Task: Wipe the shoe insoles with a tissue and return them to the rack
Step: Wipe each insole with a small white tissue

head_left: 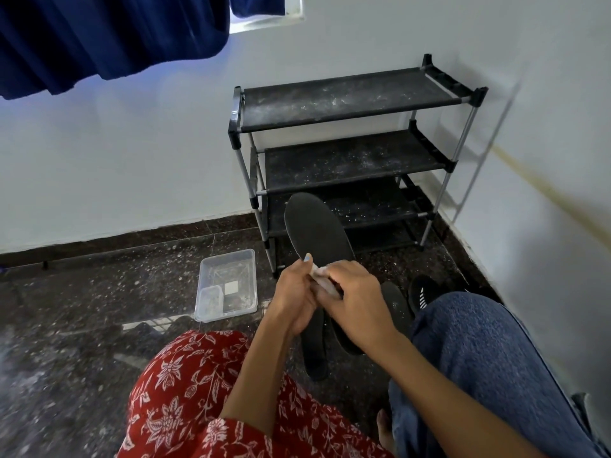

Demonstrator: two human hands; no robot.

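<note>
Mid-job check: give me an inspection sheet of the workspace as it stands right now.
Surface: dark speckled stone floor, dusty.
Job's things: one dark insole held up in front of the rack; tissue pressed on it; another insole lying on the floor; black four-shelf rack, shelves dusty and bare.
Clutter: clear plastic tray holding a smaller container; black shoe with white stripes.
Grippers: left hand grips the insole; right hand holds the tissue.
Cables: nothing seen.
Surroundings: white walls, blue curtain, window corner.
</note>
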